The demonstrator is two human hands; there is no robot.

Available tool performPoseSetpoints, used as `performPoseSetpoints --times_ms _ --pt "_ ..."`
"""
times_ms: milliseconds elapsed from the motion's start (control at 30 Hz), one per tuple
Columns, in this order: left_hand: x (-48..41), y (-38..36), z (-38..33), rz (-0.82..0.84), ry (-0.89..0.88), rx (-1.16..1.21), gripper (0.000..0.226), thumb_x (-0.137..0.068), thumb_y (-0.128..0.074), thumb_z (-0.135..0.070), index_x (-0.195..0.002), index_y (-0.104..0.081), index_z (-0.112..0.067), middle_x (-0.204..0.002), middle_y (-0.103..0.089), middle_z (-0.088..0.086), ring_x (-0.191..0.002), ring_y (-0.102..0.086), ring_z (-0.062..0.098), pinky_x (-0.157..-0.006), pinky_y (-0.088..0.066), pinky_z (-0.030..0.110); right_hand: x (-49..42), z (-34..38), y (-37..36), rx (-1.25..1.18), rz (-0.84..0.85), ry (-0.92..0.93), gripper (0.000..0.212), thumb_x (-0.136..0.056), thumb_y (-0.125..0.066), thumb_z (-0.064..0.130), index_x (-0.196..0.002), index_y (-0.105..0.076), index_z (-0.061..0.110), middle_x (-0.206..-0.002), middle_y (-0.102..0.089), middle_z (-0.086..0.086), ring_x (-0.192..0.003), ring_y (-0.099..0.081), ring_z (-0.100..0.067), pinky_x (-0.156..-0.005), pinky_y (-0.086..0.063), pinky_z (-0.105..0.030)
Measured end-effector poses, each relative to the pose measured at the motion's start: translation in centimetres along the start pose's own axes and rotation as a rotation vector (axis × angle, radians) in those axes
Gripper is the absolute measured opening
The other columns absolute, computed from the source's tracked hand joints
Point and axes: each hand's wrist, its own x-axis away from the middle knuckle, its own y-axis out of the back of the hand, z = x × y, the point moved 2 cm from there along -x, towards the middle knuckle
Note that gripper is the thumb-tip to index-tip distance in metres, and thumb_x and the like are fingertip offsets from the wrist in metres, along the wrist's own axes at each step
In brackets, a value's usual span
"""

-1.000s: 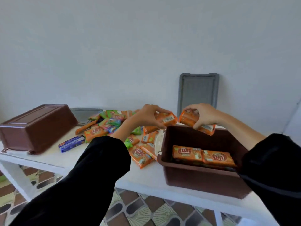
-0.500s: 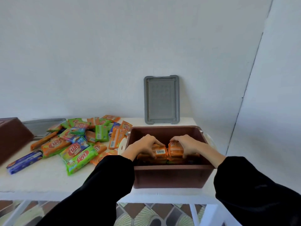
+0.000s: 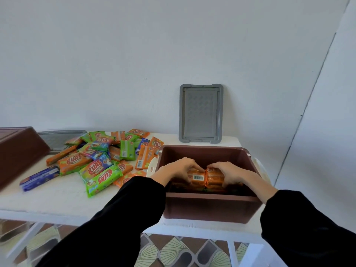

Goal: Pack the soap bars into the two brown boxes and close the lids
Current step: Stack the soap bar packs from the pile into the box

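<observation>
Two orange soap bars (image 3: pixel 196 176), gripped side by side in your left hand (image 3: pixel 179 168) and right hand (image 3: pixel 229 170), have dropped from rim height into the brown box (image 3: pixel 208 207), onto its first layer; a pile (image 3: pixel 100 160) waits on the counter (image 3: pixel 57 197).

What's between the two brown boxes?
A loose pile of wrapped soap bars, orange, green and blue, lies on the table between the left box and the open box, head view.
</observation>
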Motion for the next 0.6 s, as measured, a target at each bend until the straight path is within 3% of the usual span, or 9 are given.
performPoseSetpoints --times_ms 67,133,267,433,600 --pt "0.4 0.6 -0.3 -0.053 -0.026 -0.013 0.060 -0.077 -0.072 -0.018 -0.133 -0.050 -0.020 -0.132 -0.048 0.009 -0.124 -0.041 0.022 -0.105 -0.033 0.035 0.2 0.2 0.3 -0.011 -0.008 0.010 0.078 -0.077 -0.071 0.012 -0.143 -0.030 0.019 -0.142 -0.039 -0.005 -0.131 -0.038 -0.021 -0.107 -0.037 -0.031" --pt "1.6 2.0 -0.5 -0.210 -0.070 0.068 0.051 -0.078 -0.072 -0.021 -0.126 -0.057 -0.016 -0.128 -0.053 0.009 -0.120 -0.045 0.020 -0.102 -0.035 0.032 0.4 0.7 1.2 -0.061 -0.072 0.038 0.068 -0.078 -0.070 0.014 -0.139 -0.040 0.020 -0.138 -0.046 -0.004 -0.128 -0.044 -0.019 -0.105 -0.038 -0.030" --pt "5.3 5.7 1.2 -0.510 -0.042 0.261 0.035 -0.081 -0.070 -0.019 -0.114 -0.065 -0.012 -0.113 -0.060 0.011 -0.105 -0.055 0.019 -0.082 -0.044 0.022 -0.1 3.2 4.2 -0.277 -0.315 0.049 0.039 -0.080 -0.066 0.010 -0.117 -0.061 0.020 -0.117 -0.062 -0.006 -0.112 -0.057 -0.020 -0.092 -0.046 -0.030" --pt "11.6 8.2 7.1 -0.700 0.136 0.269 0.031 -0.080 -0.071 -0.021 -0.110 -0.067 -0.014 -0.107 -0.063 0.006 -0.096 -0.059 0.015 -0.073 -0.040 0.003 -2.9 9.8 6.5 -0.362 -0.440 0.152 0.042 -0.082 -0.066 0.011 -0.124 -0.057 0.015 -0.122 -0.061 -0.009 -0.111 -0.056 -0.023 -0.087 -0.039 -0.026" --pt "18.4 7.5 12.7 -0.725 0.328 0.296 0.030 -0.082 -0.068 -0.017 -0.112 -0.065 -0.012 -0.111 -0.065 0.008 -0.099 -0.060 0.018 -0.087 -0.049 0.026 -5.5 17.9 5.8 -0.434 -0.433 0.235 0.043 -0.083 -0.064 0.011 -0.125 -0.057 0.014 -0.123 -0.060 -0.009 -0.110 -0.055 -0.023 -0.083 -0.039 -0.025"
